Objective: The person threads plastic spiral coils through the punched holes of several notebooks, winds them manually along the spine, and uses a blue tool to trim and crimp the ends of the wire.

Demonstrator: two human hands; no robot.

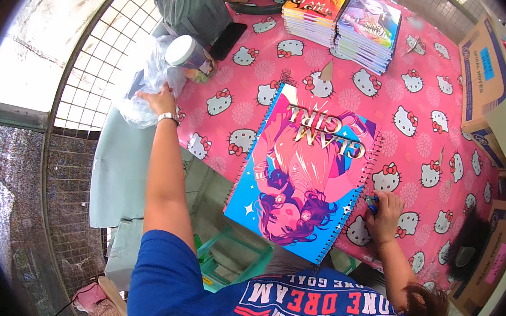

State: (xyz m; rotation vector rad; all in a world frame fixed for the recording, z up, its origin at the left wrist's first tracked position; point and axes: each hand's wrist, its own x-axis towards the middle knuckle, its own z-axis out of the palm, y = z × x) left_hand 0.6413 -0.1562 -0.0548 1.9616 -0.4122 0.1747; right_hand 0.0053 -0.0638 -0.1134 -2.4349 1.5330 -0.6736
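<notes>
My left hand (159,100) reaches out to the far left and lies on a clear plastic bag (139,112) at the table's edge, thumb and finger apart. What is inside the bag is hard to make out. My right hand (385,215) is closed around a small tool with blue and dark parts (372,203); its fingers hide most of it. Between my hands, and nearer the right one, a large spiral notebook (300,174) with a pink and blue illustrated cover lies tilted, upside down to me. Dark coil runs along its right edge.
Two notebook stacks (312,28) stand at the back of the pink patterned table (342,105). A white-lidded jar (192,59), a black phone (228,41) and a grey bag (193,11) sit at far left. Cardboard boxes (482,82) line the right. A green stool (235,253) stands below.
</notes>
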